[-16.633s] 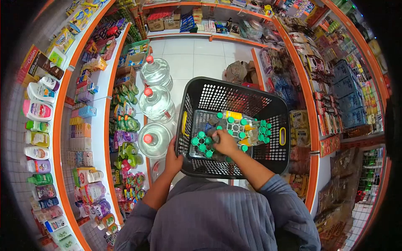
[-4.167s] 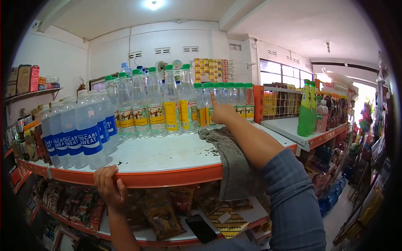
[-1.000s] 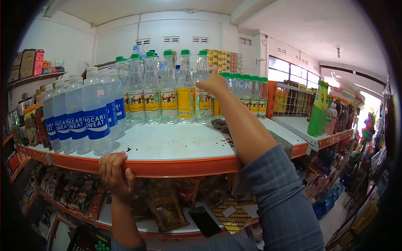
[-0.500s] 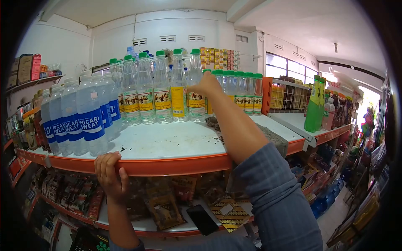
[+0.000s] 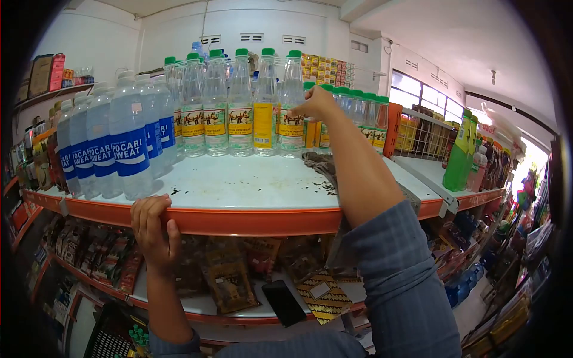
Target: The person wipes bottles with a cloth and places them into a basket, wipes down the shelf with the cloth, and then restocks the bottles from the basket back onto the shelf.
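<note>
My left hand (image 5: 153,230) grips the orange front edge (image 5: 256,219) of the shelf, fingers on top and thumb below. My right hand (image 5: 319,104) reaches across to the back row, closed around the upper part of a small green-capped bottle (image 5: 310,136). Its yellow label shows below the hand; most fingers are hidden. The thumb points left, towards a taller clear bottle (image 5: 292,128) with a green cap and yellow label. Several similar tall bottles (image 5: 240,119) stand upright to the left. A crumpled grey cloth (image 5: 320,162) lies under my right forearm.
Several blue-labelled bottles (image 5: 130,143) stand at the shelf's left. Dark specks dot the white surface (image 5: 239,185). Below are a black phone (image 5: 283,303), packaged goods (image 5: 230,286) and a black basket (image 5: 107,334). Green bottles (image 5: 458,155) stand to the right.
The camera view has tilted, so the shelf and bottles appear higher and slightly right. Both hands keep nearly the same places relative to shelf and bottles.
</note>
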Tool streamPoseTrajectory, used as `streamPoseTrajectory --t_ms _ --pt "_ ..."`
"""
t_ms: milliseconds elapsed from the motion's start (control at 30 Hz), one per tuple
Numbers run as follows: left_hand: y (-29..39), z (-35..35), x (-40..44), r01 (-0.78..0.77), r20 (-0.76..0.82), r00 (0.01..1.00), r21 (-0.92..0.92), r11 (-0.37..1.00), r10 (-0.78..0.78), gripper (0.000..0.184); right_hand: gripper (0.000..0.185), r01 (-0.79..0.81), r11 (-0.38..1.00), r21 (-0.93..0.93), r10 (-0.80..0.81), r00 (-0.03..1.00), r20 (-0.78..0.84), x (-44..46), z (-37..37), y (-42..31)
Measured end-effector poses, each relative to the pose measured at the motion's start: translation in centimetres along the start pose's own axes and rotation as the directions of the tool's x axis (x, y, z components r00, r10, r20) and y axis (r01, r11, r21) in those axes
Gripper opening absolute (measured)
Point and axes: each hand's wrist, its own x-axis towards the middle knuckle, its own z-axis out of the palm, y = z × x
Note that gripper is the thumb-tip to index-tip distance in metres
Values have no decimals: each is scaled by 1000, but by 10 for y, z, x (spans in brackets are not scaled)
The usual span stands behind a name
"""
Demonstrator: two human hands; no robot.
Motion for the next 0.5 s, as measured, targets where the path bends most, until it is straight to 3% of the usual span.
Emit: streamPoseTrajectory --t_ms 133,267,367,433,500 --pt "0 0 -1 7 2 1000 -3 1000 -7 26 65 -7 988 157 -6 997 80 1 -5 8" --pt "-1 1 -2 4 -5 1000 3 1000 -4 26 68 43 986 160 -62 992 112 1 -8 9" --pt "-1 1 -1 3 -6 1000 3 1000 -3 25 78 -22 984 174 -3 990 143 -8 -10 -4" --pt "-2 2 -2 4 -4 1000 7 1000 -4 25 85 -28 999 -19 28 1000 -10 -5 -3 -11" --pt "-3 2 -3 -1 11 1000 10 1000 1 27 84 -31 997 -72 26 997 -74 -4 6 -15"
